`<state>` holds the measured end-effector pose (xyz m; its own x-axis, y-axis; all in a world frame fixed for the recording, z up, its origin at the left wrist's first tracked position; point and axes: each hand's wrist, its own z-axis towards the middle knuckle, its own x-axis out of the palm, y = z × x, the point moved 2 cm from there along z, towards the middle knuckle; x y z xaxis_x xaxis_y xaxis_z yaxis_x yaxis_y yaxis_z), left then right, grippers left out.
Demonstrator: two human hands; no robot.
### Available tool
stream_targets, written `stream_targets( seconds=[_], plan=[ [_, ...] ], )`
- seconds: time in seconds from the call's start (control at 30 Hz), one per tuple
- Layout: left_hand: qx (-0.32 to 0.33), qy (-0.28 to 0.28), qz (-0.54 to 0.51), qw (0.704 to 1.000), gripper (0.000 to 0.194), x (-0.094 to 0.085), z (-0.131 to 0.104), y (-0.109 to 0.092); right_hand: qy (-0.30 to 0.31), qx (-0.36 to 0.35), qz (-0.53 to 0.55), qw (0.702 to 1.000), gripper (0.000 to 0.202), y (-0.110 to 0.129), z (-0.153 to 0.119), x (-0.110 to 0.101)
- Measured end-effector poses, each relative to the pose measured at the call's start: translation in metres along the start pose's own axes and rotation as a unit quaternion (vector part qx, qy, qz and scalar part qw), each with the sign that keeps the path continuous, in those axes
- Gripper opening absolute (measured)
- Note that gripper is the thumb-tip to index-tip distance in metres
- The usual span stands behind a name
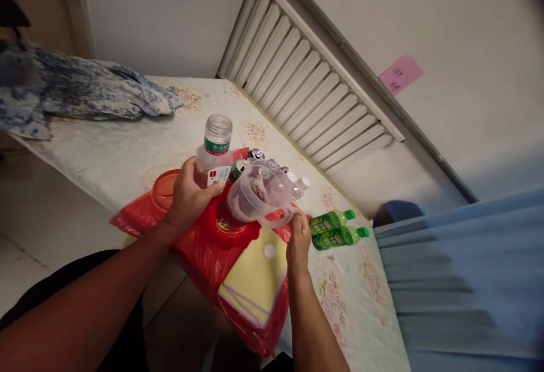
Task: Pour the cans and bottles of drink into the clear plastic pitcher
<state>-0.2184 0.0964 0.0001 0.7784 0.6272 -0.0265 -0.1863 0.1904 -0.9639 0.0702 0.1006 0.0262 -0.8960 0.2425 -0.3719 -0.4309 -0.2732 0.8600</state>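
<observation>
My left hand (190, 193) is wrapped round a clear open-mouthed bottle (218, 137) with a green and red band and a white label. A translucent plastic jug (259, 188), tilted, has dark bits inside; my right hand (298, 236) grips its handle at the right. Under the jug is a red lid or dish (225, 227) with a yellow emblem, lying on red plastic bags (204, 267). An orange-red round tub (165, 188) stands left of my left hand. A folded yellow cloth (255, 276) lies in front, bearing a small white cap (270, 251).
Cans (256, 154) and clear bottles (304, 183) stand behind the jug. Two green bottles (335, 229) lie at the right on the flowered tablecloth (331, 298). Blue-white fabric (102, 89) lies at the far left. A radiator (306, 77) and blue curtain (463, 281) border the table.
</observation>
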Motion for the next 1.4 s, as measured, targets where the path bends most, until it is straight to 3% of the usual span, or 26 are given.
stream_targets(
  seconds=[0.17,0.27,0.37,0.47,0.63,0.73,0.87,1.0,1.2,1.4],
  plan=[
    [0.004,-0.001,-0.022,1.000,0.061,-0.007,-0.013,0.001,0.020,0.067,-0.116,0.991,0.049,-0.051,-0.036,-0.025],
    [-0.023,0.001,-0.010,1.000,0.061,-0.016,-0.031,-0.008,0.061,0.043,-0.175,0.982,0.051,-0.068,-0.059,-0.023],
    [-0.054,0.023,0.011,0.998,0.067,-0.024,-0.057,-0.021,0.094,0.006,-0.203,0.975,0.041,-0.068,-0.070,-0.018],
    [-0.045,0.082,-0.026,0.995,0.078,-0.025,-0.088,-0.033,0.103,-0.001,-0.199,0.975,0.030,-0.062,-0.072,-0.016],
    [-0.086,0.196,-0.061,0.975,0.083,-0.014,-0.140,-0.043,0.051,0.033,-0.137,0.989,0.015,-0.058,-0.071,-0.022],
    [-0.086,0.249,-0.066,0.962,0.084,-0.003,-0.167,-0.046,0.022,0.074,-0.045,0.996,0.023,-0.055,-0.073,-0.036],
    [-0.078,0.285,-0.026,0.955,0.085,0.012,-0.194,-0.042,0.040,0.107,0.097,0.989,0.032,-0.038,-0.079,-0.066],
    [-0.053,0.339,-0.017,0.939,0.083,0.025,-0.214,-0.039,0.061,0.095,0.195,0.974,0.036,-0.003,-0.082,-0.099],
    [-0.033,0.385,0.006,0.922,0.080,0.036,-0.231,-0.055,0.092,0.022,0.185,0.978,0.038,0.052,-0.082,-0.141],
    [-0.021,0.395,0.042,0.917,0.075,0.036,-0.241,-0.072,0.132,-0.050,0.147,0.979,0.033,0.078,-0.087,-0.167]
  ],
)
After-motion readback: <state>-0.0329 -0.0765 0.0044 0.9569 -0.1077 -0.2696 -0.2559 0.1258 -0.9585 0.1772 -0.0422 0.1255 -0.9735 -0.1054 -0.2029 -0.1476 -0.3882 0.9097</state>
